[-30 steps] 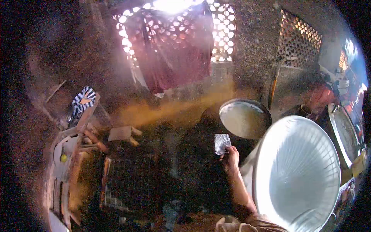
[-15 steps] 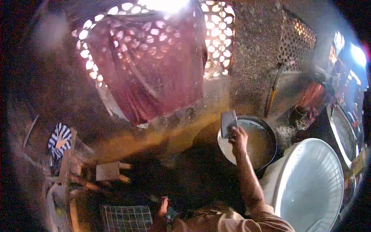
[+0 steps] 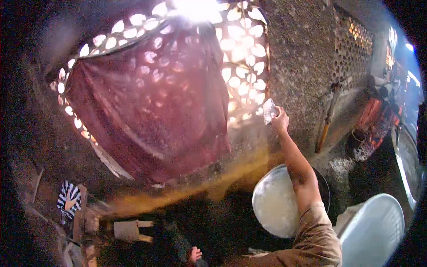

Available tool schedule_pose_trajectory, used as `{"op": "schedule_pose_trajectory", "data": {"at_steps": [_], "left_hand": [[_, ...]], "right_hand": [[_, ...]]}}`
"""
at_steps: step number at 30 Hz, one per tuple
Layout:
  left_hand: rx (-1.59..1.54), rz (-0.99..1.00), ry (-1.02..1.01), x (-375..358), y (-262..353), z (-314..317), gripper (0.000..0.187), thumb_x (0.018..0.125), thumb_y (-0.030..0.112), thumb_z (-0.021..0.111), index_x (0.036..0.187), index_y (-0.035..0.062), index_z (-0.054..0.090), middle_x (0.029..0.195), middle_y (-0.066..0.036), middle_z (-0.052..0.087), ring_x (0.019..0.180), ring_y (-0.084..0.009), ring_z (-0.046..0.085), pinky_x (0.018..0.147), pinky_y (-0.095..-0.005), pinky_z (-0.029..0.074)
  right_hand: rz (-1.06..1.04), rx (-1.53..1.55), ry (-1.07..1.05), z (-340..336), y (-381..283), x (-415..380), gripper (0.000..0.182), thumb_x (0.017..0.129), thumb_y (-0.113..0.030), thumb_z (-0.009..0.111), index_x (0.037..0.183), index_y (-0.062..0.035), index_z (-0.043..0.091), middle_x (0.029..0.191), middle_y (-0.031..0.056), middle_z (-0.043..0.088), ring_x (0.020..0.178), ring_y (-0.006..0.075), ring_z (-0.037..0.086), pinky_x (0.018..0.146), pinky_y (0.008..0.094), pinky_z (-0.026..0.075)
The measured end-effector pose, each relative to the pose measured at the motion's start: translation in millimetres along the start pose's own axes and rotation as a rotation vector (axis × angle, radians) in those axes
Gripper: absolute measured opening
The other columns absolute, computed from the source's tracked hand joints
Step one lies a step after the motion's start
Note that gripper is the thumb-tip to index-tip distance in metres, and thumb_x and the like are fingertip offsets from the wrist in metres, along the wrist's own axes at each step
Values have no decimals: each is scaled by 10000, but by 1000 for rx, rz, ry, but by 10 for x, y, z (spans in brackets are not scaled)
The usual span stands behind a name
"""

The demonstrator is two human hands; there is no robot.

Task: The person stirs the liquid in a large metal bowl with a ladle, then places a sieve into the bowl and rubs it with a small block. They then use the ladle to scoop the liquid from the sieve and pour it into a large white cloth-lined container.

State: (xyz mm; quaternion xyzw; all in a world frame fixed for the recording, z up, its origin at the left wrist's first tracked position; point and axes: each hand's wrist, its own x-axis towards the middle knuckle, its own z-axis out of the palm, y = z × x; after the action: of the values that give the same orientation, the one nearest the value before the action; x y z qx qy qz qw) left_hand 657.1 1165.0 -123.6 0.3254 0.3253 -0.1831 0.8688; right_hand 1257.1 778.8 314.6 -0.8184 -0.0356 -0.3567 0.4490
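Observation:
My right hand (image 3: 279, 120) is raised in front of the wall, its fingers closed on a flat, pale rectangular piece (image 3: 269, 111). That piece overlaps the lower right edge of the bright patterned window in this view. Below my outstretched arm stands a large round pan (image 3: 266, 214) with pale, cloudy contents; my forearm and sleeve cover part of it. My left hand (image 3: 195, 254) hangs low near the bottom edge, small in view, its fingers loosely apart with nothing seen in them.
A dark red cloth (image 3: 155, 102) covers most of the pierced window. At the lower right stands a big pale tub (image 3: 373, 231). A long-handled tool (image 3: 327, 122) leans on the wall. Left are a small wooden stool (image 3: 126, 230) and a striped cloth (image 3: 69, 198).
My right hand has lifted the rectangular piece from over the pan up to the wall by the window. The view has tilted upward, so the pan and tub sit lower.

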Motion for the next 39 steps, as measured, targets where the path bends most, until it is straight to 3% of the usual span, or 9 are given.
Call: {"op": "schedule_pose_trajectory", "data": {"at_steps": [4, 6, 7, 12, 17, 22, 24, 28, 39], "left_hand": [[25, 102, 73, 124, 95, 108, 338, 836, 420, 446, 1093, 201, 452, 1131, -65, 502, 994, -291, 513, 799, -451, 435], [374, 246, 514, 195, 240, 383, 358, 817, 435, 470, 1089, 204, 456, 1129, -63, 505, 931, -280, 544, 756, -430, 462], [153, 234, 220, 189, 486, 379, 392, 809, 433, 487, 1091, 162, 458, 1102, -70, 526, 916, -259, 556, 747, -388, 471], [436, 690, 379, -240, 1462, 2686, 278, 808, 244, 548, 1025, 74, 515, 917, -80, 604, 775, -187, 596, 659, -291, 467], [526, 764, 348, -492, 1768, 3274, 373, 824, 284, 538, 1089, 30, 475, 1031, -122, 568, 897, -212, 570, 775, -328, 438], [594, 802, 208, -592, 1755, 3548, 404, 838, 333, 515, 1090, 19, 479, 1052, -116, 555, 923, -202, 559, 785, -326, 437], [680, 837, 169, -551, 1741, 3539, 409, 831, 345, 522, 1083, 25, 488, 1032, -97, 558, 916, -165, 556, 763, -290, 442], [754, 883, 18, -591, 1715, 3705, 373, 845, 364, 491, 1031, 42, 515, 946, -46, 553, 815, -99, 537, 685, -216, 431], [969, 707, -659, -722, 502, 4721, 240, 841, 294, 495, 965, 92, 535, 927, -12, 552, 828, -112, 540, 701, -244, 422]], "right_hand": [[-39, -62, -49, 372, 160, 400, 309, 702, -154, 551, 997, -65, 577, 936, 138, 604, 837, 305, 581, 757, 392, 446], [34, -25, -35, 327, 18, 534, 288, 714, -151, 532, 983, -64, 590, 936, 143, 604, 847, 311, 579, 754, 401, 451], [45, -95, -88, 305, -24, 607, 289, 718, -155, 524, 984, -66, 592, 916, 146, 608, 839, 315, 580, 752, 400, 453], [-16, -148, -17, 419, -132, 491, 213, 721, -150, 490, 885, -84, 607, 755, 186, 602, 716, 376, 574, 673, 437, 462], [-41, -103, 60, 626, -58, 564, 235, 714, -217, 567, 861, -34, 564, 747, 209, 597, 724, 361, 588, 635, 445, 473], [-35, 17, -217, 316, -155, 600, 329, 676, -296, 640, 918, -73, 614, 774, 170, 621, 726, 341, 606, 649, 399, 494], [40, -105, -252, 110, -182, 489, 344, 738, -376, 527, 953, -123, 615, 849, 146, 615, 790, 308, 594, 692, 373, 466], [-30, -106, -211, -867, -395, 87, 261, 717, -214, 533, 953, -131, 603, 915, 120, 608, 867, 287, 580, 760, 369, 458], [133, -285, 130, -4354, -568, -1662, 319, 700, -202, 563, 987, -65, 596, 899, 120, 629, 782, 239, 619, 704, 314, 478]]}}
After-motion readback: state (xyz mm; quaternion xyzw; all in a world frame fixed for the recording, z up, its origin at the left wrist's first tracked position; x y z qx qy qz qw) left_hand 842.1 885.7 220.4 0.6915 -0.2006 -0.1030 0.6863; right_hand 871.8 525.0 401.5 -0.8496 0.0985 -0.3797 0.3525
